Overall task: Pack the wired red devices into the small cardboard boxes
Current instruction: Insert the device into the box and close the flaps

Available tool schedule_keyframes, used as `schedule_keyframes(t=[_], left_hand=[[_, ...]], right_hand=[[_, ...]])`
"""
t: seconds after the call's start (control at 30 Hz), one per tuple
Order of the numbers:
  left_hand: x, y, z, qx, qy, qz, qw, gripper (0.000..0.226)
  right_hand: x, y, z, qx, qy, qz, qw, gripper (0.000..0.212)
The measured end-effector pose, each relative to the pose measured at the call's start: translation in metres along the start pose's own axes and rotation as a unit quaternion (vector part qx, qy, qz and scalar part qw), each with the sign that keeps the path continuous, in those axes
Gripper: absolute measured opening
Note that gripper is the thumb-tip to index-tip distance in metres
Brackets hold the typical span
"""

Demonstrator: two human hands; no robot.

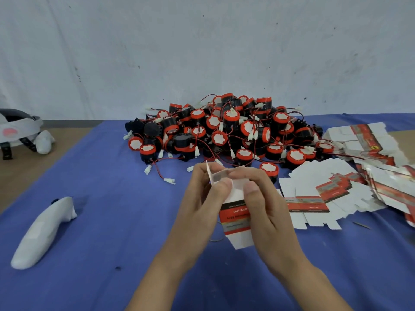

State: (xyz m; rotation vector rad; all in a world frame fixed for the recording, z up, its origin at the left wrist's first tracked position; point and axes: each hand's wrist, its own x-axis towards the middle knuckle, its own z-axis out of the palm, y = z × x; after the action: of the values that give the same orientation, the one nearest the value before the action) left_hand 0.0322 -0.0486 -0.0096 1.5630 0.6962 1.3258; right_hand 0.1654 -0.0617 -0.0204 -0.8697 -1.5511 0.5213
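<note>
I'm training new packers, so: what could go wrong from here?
The small box, pinched at its thin top flap by the left hand and right hand, may crease or tear there. The wires in the pile of red devices look tangled, so lifting one may drag neighbours along.

Pile of wired devices [226,131] at table's [101,221] far centre against the wall [202,52], flat box blanks [350,176] right of pile, small box [235,218] between both hands before pile, handheld controller [42,232] near left, headset [18,129] far left
</note>
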Motion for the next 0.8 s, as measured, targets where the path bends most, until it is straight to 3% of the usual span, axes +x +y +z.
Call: schedule_keyframes(t=[0.2, 0.33, 0.5, 0.67, 0.8], left_hand=[[0.001, -0.003, 0.002, 0.01, 0.042, 0.01, 0.999, 0.012], [0.0, -0.007, 0.002, 0.042, 0.06, 0.035, 0.997, 0.013], [0.009, -0.007, -0.002, -0.098, -0.015, -0.061, 0.993, 0.07], [0.012, -0.011, 0.002, -0.166, -0.054, -0.155, 0.972, 0.055], [0.009, -0.01, 0.005, -0.168, -0.051, -0.161, 0.971, 0.039]], right_hand=[[-0.003, 0.002, 0.001, -0.066, -0.037, 0.007, 0.997, 0.046], [-0.002, 0.006, -0.002, -0.076, -0.078, 0.019, 0.994, 0.037], [0.004, 0.007, -0.01, -0.111, 0.003, -0.002, 0.994, 0.033], [0.006, 0.013, -0.016, -0.18, 0.006, -0.036, 0.983, 0.036], [0.005, 0.014, -0.018, -0.22, -0.011, -0.08, 0.972, 0.035]])
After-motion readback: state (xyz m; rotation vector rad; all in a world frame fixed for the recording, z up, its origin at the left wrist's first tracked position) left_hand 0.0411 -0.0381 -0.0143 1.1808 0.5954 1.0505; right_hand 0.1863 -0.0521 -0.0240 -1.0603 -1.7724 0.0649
